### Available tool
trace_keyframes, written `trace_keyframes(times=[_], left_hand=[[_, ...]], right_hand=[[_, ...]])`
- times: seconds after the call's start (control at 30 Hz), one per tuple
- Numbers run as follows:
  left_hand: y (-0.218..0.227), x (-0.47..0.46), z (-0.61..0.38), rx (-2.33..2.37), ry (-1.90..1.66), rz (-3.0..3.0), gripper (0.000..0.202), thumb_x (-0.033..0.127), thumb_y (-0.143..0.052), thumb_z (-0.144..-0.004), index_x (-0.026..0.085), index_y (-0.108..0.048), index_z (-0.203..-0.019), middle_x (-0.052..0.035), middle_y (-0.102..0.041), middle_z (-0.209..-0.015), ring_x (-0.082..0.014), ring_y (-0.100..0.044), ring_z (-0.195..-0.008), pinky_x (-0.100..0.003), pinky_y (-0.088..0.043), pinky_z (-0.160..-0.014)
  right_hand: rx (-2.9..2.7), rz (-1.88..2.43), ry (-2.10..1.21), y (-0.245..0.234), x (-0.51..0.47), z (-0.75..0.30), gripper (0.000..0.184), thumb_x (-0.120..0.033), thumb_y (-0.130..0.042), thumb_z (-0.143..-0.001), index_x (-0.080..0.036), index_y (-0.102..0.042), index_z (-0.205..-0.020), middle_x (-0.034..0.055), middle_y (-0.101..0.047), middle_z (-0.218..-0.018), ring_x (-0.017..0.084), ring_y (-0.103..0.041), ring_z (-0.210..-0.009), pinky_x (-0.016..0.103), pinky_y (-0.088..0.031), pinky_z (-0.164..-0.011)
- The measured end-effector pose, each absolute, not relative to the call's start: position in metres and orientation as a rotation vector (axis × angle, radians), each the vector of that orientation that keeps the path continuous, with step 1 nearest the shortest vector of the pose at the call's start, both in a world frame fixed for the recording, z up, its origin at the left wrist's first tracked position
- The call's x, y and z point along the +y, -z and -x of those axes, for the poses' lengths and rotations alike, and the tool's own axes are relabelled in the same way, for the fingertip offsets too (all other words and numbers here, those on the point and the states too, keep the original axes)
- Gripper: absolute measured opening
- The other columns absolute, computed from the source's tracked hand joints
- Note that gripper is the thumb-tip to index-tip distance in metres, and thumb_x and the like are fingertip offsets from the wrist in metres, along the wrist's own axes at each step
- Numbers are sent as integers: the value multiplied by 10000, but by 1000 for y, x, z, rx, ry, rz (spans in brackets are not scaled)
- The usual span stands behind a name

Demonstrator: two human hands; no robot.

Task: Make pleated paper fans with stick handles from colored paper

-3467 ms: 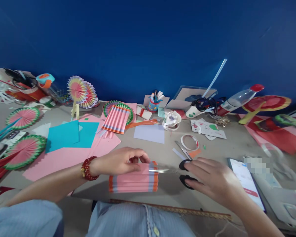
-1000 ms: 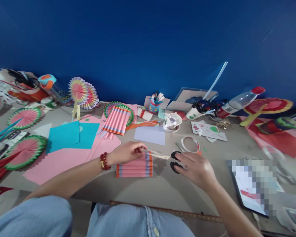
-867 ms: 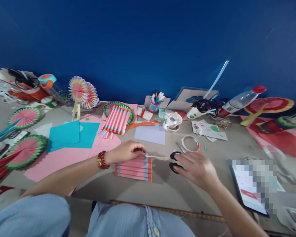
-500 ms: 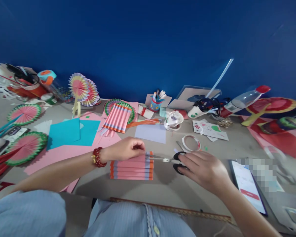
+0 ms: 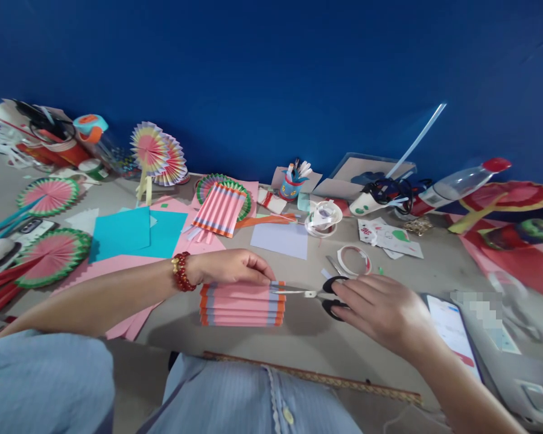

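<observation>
A pleated pink paper (image 5: 239, 307) with purple and orange bands along its short sides hangs in folds low over the front of the table. My left hand (image 5: 235, 267), a red bead bracelet at its wrist, is closed on the paper's upper edge, fingertips near the right end. In my right hand (image 5: 375, 304) is a pair of scissors (image 5: 310, 294), with fingers through the black handles. Its blades point left and lie slightly parted at the paper's upper right edge; whether they cut into it I cannot tell.
Behind my hands lie another pleated pink paper (image 5: 219, 209), a lilac sheet (image 5: 279, 241) and a tape roll (image 5: 353, 260). Blue sheets (image 5: 120, 235) and paper fans (image 5: 54, 258) are on the left. A phone (image 5: 450, 331) and a laptop (image 5: 513, 361) sit at the right.
The view has shifted slightly, moving the scene a little to the right. My left fingertips are a bit closer to the paper's right end. Both hands keep their hold.
</observation>
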State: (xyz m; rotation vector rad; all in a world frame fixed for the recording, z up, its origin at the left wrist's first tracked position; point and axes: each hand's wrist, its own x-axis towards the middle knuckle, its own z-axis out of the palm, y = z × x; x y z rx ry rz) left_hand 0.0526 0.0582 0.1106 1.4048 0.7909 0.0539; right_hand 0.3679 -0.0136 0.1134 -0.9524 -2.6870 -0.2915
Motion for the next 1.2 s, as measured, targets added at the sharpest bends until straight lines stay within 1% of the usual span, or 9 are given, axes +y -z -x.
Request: trace_keyframes(times=[0.13,0.33,0.53,0.73,0.93,1.2], left_hand=[[-115,59,-55,788,-46,-1313,150,301,-729,-763,243,-778,-893,14,-760,-934,-153,-652,-853,-219,-459,-785],[-120,57,-58,815,-47,-1270,125,271,-740,-737,243,-782,-851,25,-767,-906,-139,-651,-821,-211,-454,-771],[-120,56,-57,822,-46,-1220,133,276,-759,-718,235,-790,-840,12,-771,-861,-144,-658,-778,-217,-467,-720],[-119,56,-57,812,-53,-1199,100,239,-743,-736,239,-791,-824,20,-768,-850,-137,-654,-785,-212,-462,-737],[-119,55,-57,805,-27,-1128,98,245,-727,-765,227,-786,-841,7,-759,-842,-128,-640,-746,-221,-463,-718],[-116,53,-54,774,-47,-1123,101,245,-714,-785,226,-787,-853,17,-748,-822,-104,-601,-715,-206,-430,-699]], right_hand=[[-2711,963,263,-117,-15,-368,223,-327,-514,-985,-188,-686,-959,44,-709,-767,175,-638,-714,300,-434,-676],[-2747,950,313,-122,-16,-368,254,-325,-491,-1000,-157,-676,-954,53,-705,-757,190,-637,-725,319,-427,-695],[-2731,938,306,-123,-18,-368,242,-328,-487,-1003,-183,-670,-944,41,-707,-744,180,-630,-715,311,-414,-685],[-2728,911,332,-125,-17,-365,251,-322,-471,-1010,-180,-663,-932,34,-713,-737,179,-631,-694,319,-413,-677],[-2726,903,294,-125,-17,-364,256,-330,-476,-1007,-180,-666,-924,34,-698,-715,175,-629,-681,310,-418,-679],[-2738,882,318,-125,-17,-363,287,-337,-441,-1023,-173,-652,-918,32,-704,-712,172,-630,-674,308,-420,-682]])
